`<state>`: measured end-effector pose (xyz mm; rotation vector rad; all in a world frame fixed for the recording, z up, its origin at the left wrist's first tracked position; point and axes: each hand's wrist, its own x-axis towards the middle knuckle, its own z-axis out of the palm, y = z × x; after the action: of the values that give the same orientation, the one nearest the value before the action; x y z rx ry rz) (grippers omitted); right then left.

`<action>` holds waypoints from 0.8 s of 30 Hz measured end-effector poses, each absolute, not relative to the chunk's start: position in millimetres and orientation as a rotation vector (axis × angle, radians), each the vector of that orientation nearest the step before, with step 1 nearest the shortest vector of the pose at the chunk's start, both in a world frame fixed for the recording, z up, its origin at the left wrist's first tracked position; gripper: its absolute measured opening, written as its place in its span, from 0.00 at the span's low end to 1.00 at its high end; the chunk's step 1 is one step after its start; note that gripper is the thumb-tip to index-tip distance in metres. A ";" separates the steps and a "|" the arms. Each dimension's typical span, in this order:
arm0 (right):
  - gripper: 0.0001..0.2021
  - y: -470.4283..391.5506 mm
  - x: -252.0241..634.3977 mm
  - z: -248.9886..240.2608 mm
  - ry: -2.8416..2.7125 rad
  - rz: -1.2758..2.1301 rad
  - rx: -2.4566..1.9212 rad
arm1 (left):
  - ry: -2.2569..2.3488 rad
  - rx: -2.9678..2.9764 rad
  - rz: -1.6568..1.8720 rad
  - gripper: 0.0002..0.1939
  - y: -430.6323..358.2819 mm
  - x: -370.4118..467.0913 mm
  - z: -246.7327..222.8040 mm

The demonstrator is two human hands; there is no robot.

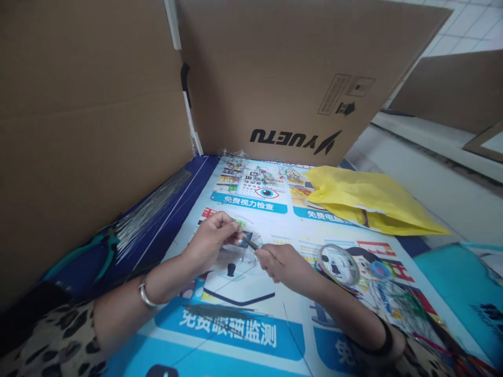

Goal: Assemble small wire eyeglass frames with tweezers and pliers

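Near the middle of the printed sheet (243, 285), my two hands almost meet. My left hand (216, 235) pinches thin wire between thumb and fingertips. Fingers wrapped round a small dark pointed tool, my right hand (275, 262) points its tip toward the left fingertips. A small wire piece with tiny beads (248, 254) hangs just below the fingertips; its exact shape is blurred. Loose dark wires (220, 311) lie on the sheet below my hands.
Cardboard panels (251, 89) stand behind and left. A bundle of straight wires (151, 209) and teal-handled pliers (98, 251) lie left. On the right are a tape roll (338, 264), a yellow bag (373, 201) and coloured wires (408, 309). Tangled wire (267, 175) lies at the back.
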<state>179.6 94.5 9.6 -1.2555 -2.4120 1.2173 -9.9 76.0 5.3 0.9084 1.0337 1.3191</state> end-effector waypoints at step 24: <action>0.11 119.1 171.5 -7.0 -2.052 1.192 -1.140 | 0.998 0.880 1.139 0.13 79.2 -10.0 6.5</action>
<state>171.5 119.1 -7.0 -1.1396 -2.0517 1.1925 -10.0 79.2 6.5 0.8797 0.9977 1.1390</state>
